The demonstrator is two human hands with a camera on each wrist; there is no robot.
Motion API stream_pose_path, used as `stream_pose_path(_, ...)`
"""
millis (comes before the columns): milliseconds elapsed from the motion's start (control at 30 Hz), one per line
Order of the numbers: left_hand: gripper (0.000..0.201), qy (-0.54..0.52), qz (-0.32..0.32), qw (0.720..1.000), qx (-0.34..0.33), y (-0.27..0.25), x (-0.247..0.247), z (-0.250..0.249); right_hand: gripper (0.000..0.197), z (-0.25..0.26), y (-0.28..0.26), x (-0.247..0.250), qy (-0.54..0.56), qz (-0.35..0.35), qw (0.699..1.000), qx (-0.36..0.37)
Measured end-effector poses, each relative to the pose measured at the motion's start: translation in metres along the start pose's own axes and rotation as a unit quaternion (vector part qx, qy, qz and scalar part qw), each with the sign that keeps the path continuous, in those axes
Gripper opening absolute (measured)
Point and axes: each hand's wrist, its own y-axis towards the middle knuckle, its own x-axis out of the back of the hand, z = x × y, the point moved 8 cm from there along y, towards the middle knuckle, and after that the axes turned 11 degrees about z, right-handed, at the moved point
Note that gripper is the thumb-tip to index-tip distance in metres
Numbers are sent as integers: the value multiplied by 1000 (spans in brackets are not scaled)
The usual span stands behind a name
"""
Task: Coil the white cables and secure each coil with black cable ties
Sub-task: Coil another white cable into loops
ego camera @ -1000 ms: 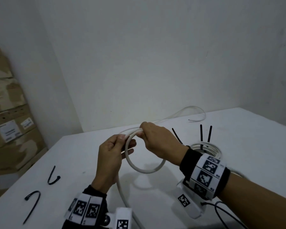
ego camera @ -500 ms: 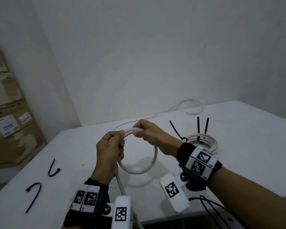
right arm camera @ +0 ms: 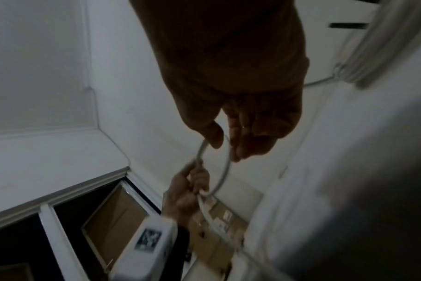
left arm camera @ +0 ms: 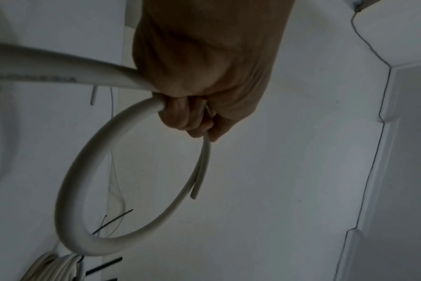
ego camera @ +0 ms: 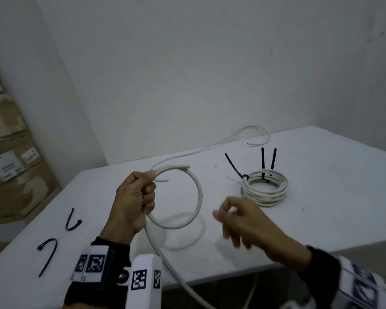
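right hand (ego camera: 245, 221) released cable (ego camera: 198, 197) (blurred, seemingly empty).

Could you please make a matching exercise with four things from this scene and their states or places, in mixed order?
Things:
1. thick white cable loop
2. finished white cable coil
3. two loose black cable ties
4. right hand

States:
A. lying on the white table, at its left side
B. held in the left hand
C. holding nothing
D. bound with black ties

Pairs: 1-B, 2-D, 3-A, 4-C
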Motion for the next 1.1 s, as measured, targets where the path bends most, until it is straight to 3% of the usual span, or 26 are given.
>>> stream_pose_path(100,40,0,23,1000,7,-9,-16,-1,28,-54,-47,-51,-9,126,985,-116)
stream_pose_path(200,37,-9,51,998,18,-23,-41,2,23,-89,-68,-75,28,106,984,-140)
stream_pose_path(267,34,-12,77,996,34,-36,-60,7,35,-113,-82,-91,141,89,963,-210)
stream_pose_path(367,31,3,119,991,54,-62,-88,14,49,-138,-105,-114,429,51,859,-276)
stream_pose_path(467,27,14,142,987,68,-88,-106,21,23,-158,-126,-112,648,-104,720,-226)
stream_pose_path(500,26,14,145,987,72,-95,-109,23,15,-163,-133,-107,679,-148,691,-201)
stream_pose_path(700,24,2,154,982,110,-128,-114,39,25,-187,-196,-52,725,-296,612,-109)
stream_pose_path(767,25,4,158,980,123,-136,-116,45,32,-182,-218,-26,723,-318,610,-55)
stream_pose_path(867,29,22,183,973,138,-146,-128,56,20,-157,-244,4,678,-332,653,53)
stream_pose_path(967,34,44,215,966,140,-151,-143,64,32,-134,-262,23,604,-360,700,128)
stream_pose_path(1100,32,53,237,961,135,-149,-151,62,35,-101,-279,35,530,-378,738,179)
